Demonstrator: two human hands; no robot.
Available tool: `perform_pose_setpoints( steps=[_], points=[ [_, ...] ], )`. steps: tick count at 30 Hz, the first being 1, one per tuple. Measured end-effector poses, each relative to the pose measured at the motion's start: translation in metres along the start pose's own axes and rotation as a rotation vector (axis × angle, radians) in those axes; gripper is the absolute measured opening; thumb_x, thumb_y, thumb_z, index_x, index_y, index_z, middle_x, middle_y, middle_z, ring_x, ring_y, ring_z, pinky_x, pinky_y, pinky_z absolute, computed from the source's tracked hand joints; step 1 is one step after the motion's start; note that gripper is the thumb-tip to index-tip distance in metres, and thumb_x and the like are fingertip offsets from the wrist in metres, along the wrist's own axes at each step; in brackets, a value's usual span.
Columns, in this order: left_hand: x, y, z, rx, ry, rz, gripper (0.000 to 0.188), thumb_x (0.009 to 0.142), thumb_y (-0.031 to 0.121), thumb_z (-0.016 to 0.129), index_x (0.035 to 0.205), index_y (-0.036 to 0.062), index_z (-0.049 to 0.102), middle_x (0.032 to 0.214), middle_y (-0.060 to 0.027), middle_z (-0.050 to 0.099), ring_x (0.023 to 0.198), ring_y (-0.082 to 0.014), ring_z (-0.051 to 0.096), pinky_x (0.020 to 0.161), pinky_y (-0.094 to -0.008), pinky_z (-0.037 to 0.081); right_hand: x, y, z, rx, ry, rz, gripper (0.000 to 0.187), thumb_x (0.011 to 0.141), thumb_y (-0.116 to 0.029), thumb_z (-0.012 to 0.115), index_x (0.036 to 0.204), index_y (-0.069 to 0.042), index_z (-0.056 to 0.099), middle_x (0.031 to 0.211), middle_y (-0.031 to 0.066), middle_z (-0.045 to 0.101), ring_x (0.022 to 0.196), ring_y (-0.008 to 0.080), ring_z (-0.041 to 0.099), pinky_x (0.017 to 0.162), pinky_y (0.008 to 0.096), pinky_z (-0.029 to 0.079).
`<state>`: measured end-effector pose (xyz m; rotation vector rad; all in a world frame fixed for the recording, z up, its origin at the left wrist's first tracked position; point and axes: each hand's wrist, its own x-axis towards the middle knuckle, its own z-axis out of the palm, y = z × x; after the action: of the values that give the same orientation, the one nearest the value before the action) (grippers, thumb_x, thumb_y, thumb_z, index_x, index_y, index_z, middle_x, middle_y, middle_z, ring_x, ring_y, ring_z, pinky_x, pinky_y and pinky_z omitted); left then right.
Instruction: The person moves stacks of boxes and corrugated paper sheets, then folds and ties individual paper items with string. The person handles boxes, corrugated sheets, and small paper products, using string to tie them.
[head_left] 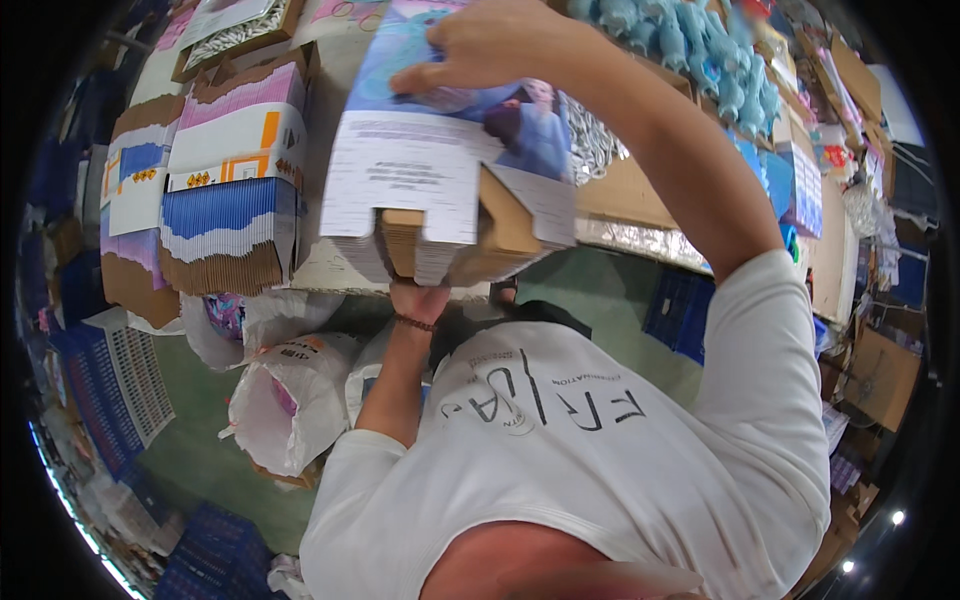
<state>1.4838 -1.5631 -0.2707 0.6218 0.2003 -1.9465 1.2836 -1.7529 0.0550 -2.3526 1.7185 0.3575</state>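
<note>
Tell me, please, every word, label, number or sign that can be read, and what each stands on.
Wording is described, not copied.
White shirt: large dark letters, legible but upside down.
Printed top sheet: lines of small print, too small to read.
Cardboard stacks at left: orange-and-black marks, too small to make out.
White sack: orange and dark print, too blurred.

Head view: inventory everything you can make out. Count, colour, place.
Carton stack: one, white-blue-brown, centre table edge
Carton rows: two, brown-white-blue-purple, table left
Silvery pieces: many, silver, upper left
Metal loops: many, silver, right of carton stack
Figures: several, pale blue, upper right
Bags: several, white, below table, left
Crates: several, blue, right and lower left
Table: one, pale, top
Rim clutter: too small to tell
Bracelet: one, brown, left wrist
Shirt: one, white, bottom
Left hand: one, bare, carton stack's near end
Right hand: one, bare, atop carton stack
</note>
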Motion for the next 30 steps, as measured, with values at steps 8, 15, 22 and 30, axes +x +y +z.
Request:
perform_pose_setpoints(
  steps=[8, 15, 22, 30],
  points=[
    [-0.025, -0.008, -0.036, -0.032, 0.185, 0.066, 0.035, 0.094, 0.029, 0.039, 0.121, 0.0119, 0.055, 0.124, -0.0075, 0.056, 0.116, -0.0260, 0.050, 0.098, -0.0468, 0.039, -0.015, -0.006, 0.041, 0.071, 0.224, -0.186, 0.066, 0.081, -0.067, 0.045, 0.077, -0.007, 0.072, 0.085, 0.0141, 0.068, 0.081, 0.0317, 0.065, 0.067, 0.0396, 0.051],
    [-0.045, 0.006, -0.015, 0.366, 0.325, 0.073, 0.039, 0.096, 0.024, 0.037, 0.126, 0.0018, 0.047, 0.126, -0.0162, 0.051, 0.116, -0.0334, 0.049, 0.100, -0.0537, 0.037, -0.035, 0.003, 0.061, 0.103, 0.362, -0.311, 0.058, 0.082, -0.060, 0.051, 0.078, -0.007, 0.072, 0.077, 0.0122, 0.067, 0.078, 0.0313, 0.065, 0.063, 0.0394, 0.051],
    [-0.047, 0.003, -0.035, 0.307, 0.398, 0.150, 0.031, 0.095, 0.019, 0.039, 0.116, -0.0023, 0.048, 0.124, -0.0196, 0.050, 0.118, -0.0372, 0.046, 0.101, -0.0554, 0.036, -0.038, 0.004, 0.057, 0.110, 0.316, -0.300, 0.056, 0.083, -0.058, 0.051, 0.072, -0.007, 0.071, 0.072, 0.0124, 0.067, 0.072, 0.0291, 0.066, 0.062, 0.0381, 0.051],
    [-0.055, 0.014, -0.065, 0.899, 0.009, 0.273, 0.029, 0.083, 0.024, 0.053, 0.108, 0.0108, 0.058, 0.101, -0.0104, 0.058, 0.097, -0.0303, 0.056, 0.081, -0.0421, 0.048, -0.037, -0.009, 0.047, -0.053, 0.329, -0.218, 0.060, 0.084, -0.061, 0.047, 0.096, -0.005, 0.065, 0.066, 0.0143, 0.065, 0.065, 0.0296, 0.065, 0.060, 0.0389, 0.049]
  ],
)
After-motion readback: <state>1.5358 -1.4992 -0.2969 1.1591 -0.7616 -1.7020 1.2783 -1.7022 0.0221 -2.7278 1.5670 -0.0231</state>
